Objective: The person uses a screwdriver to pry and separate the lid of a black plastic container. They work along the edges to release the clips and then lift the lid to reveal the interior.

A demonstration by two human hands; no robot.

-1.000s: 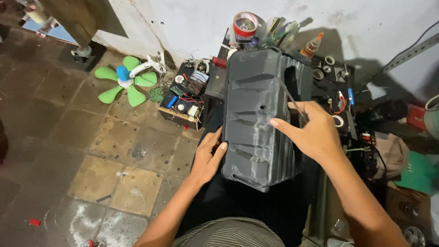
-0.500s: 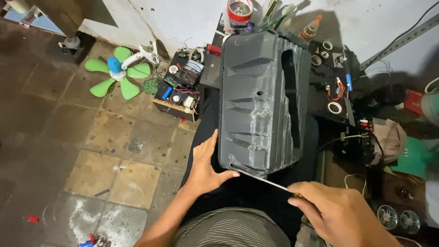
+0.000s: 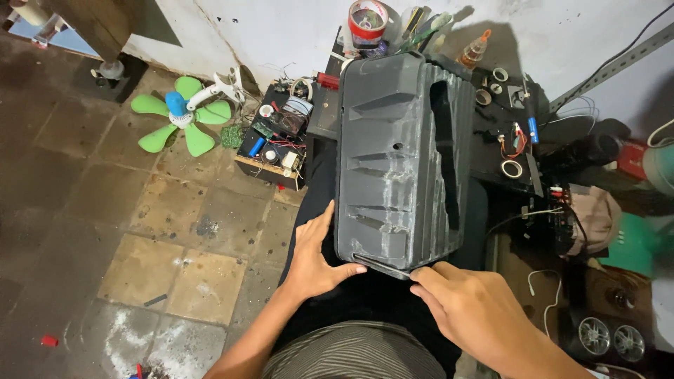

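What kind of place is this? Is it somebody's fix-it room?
Probably a small home repair workshop for electronics. A box of circuit parts and wires sits on the tiled floor, a green fan blade assembly lies loose, and tape rolls crowd the black workbench.

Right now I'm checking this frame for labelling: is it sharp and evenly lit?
Head view: sharp on the grey plastic housing and both hands, left hand, right hand; the white wall is bright, with hard shadows behind the tape roll; the right side falls dark; wide-angle bending at the edges.
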